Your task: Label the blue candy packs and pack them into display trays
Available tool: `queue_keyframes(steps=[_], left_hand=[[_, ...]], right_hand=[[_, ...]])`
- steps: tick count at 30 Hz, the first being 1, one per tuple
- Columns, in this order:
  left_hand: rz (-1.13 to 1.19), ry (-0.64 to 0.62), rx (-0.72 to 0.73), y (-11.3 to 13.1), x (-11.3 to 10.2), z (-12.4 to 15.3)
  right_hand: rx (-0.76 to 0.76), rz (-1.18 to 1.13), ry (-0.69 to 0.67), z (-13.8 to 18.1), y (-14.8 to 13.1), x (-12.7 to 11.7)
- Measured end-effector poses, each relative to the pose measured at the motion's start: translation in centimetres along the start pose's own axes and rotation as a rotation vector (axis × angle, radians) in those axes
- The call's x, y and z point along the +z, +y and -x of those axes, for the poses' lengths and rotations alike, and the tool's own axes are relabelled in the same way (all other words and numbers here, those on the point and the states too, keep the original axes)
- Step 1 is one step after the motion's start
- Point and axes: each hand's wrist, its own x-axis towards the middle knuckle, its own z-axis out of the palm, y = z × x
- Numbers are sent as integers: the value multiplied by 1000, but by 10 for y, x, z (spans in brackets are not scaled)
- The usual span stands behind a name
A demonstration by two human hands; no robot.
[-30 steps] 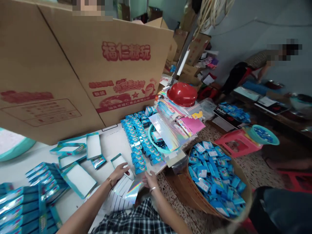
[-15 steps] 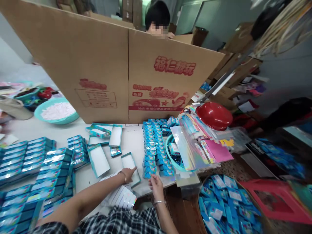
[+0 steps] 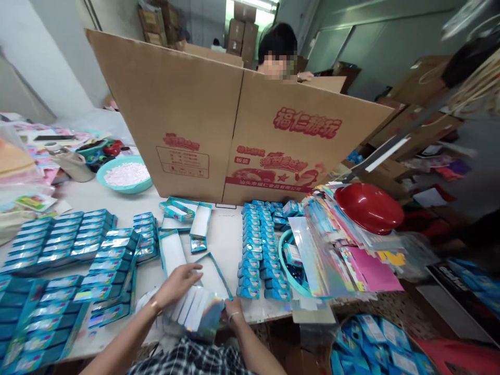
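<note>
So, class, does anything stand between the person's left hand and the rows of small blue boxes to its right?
Yes, the open white-bottomed tray lies between the left hand and the small blue boxes. Beyond the tray's right edge, a strip of white table shows before the boxes.

Narrow lane of white tabletop [image 3: 225, 234] between open trays [image 3: 212, 275] and blue box rows [image 3: 250, 247], cardboard wall [image 3: 195, 104] beyond.
</note>
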Motion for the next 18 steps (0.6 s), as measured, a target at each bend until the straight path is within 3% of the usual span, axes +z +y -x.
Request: queue_keyframes(steps=[2,5,9,12,15,18], left_hand=[[99,122,10,15,-34,27],[212,265,2,30,-69,58],[279,375,35,37,-78,62],[313,415,69,35,-76,47],[289,429,90,32,-75,34],[237,382,123,32,-72,32]], right_hand=[[14,-1,-5,1,-9,3],[-57,-33,-71,2,-50,19],[-227,-311,-376,18,-120,37],[-328,-401,-499,42,-136,29],[-382,-238,-505,52,-122,12],[-569,260,-284,33,-116,-2]])
